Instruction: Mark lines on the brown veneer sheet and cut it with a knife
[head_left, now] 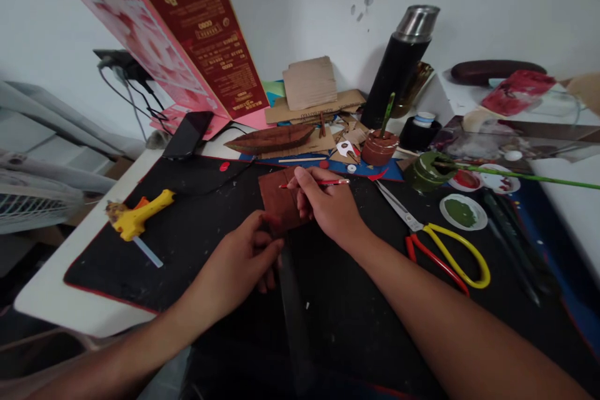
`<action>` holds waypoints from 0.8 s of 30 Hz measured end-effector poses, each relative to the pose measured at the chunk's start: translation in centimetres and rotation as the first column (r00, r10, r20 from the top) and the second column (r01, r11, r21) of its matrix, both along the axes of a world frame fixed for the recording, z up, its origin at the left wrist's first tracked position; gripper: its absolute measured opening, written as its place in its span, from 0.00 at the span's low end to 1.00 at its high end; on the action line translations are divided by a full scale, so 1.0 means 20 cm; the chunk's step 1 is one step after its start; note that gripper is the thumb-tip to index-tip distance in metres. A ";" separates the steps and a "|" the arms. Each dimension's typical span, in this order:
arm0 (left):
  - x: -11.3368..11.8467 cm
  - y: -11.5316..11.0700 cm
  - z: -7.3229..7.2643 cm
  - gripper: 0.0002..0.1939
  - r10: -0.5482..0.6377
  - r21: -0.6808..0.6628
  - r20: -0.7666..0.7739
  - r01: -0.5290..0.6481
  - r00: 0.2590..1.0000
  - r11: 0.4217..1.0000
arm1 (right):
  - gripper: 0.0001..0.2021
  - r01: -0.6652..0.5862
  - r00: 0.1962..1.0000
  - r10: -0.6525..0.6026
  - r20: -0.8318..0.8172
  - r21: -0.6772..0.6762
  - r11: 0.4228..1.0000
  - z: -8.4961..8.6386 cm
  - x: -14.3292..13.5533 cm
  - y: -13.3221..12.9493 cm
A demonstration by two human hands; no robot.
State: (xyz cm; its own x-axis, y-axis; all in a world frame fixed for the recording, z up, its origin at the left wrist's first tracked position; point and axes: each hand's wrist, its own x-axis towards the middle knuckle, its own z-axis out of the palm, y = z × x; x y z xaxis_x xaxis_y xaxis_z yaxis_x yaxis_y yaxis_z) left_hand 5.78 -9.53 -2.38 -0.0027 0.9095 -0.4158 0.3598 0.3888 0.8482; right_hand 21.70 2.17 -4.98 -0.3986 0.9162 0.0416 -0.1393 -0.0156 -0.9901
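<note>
My right hand (328,205) is closed around a slim red pencil (336,182), its tip pointing left over a reddish-brown flat piece (275,192). That piece lies on the black mat in front of me, and the right fingers rest over its right part. At its lower left edge is my left hand (246,253), fingers curled inward. Something reddish and blurred shows at the left fingertips; I cannot make out what it is. A dark straight strip (291,306) runs from below the brown piece toward me, beside the left fingers.
Yellow-and-red-handled scissors (417,225) lie right of my right hand. A yellow glue gun (140,215) rests at left. Behind are a brown boat-shaped piece (272,139), cardboard scraps (309,84), a black thermos (396,69), paint jars (426,172) and a green paint lid (462,211).
</note>
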 end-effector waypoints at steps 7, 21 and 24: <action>-0.11 -0.06 0.04 0.12 -0.178 0.295 -0.535 0.380 0.826 0.877 | 0.22 -0.014 1.000 0.014 -0.011 -0.005 1.000 -0.01 0.00 0.00; -0.12 -0.09 -0.10 0.20 -0.227 0.479 -0.756 0.755 0.614 0.449 | 0.20 -0.008 1.000 0.008 -0.027 -0.013 1.000 0.00 0.00 0.00; -0.10 -0.10 -0.12 0.21 -0.211 0.505 -0.745 0.742 0.633 0.441 | 0.22 0.000 1.000 0.000 -0.017 -0.015 1.000 0.01 0.00 -0.01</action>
State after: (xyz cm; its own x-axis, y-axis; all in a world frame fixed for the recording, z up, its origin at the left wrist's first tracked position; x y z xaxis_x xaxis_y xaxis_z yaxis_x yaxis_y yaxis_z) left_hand 3.83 -11.53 -4.76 0.5804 0.7646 0.2804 0.7047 -0.6441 0.2977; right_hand 21.75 2.02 -4.79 -0.3982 0.9167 0.0344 -0.1563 -0.0309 -0.9872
